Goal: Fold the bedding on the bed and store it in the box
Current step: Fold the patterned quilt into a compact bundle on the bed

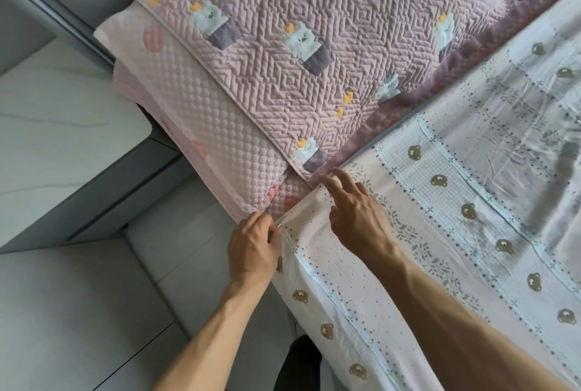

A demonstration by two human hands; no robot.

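Observation:
A thin white and pale-pink sheet (456, 217) printed with small bear heads and dots lies spread over the bed's right side. My left hand (253, 246) pinches the sheet's corner hem at the bed's near-left edge. Just to the right, my right hand (352, 211) hovers over or lightly touches the same corner with its fingers spread and nearly straight. No storage box is in view.
A pink quilted pad (298, 54) with cat and duck patches covers the head of the bed, over a paler quilted mattress cover (201, 114). A white marble-look bedside cabinet (63, 114) stands at left. Grey tiled floor (78, 312) lies below it.

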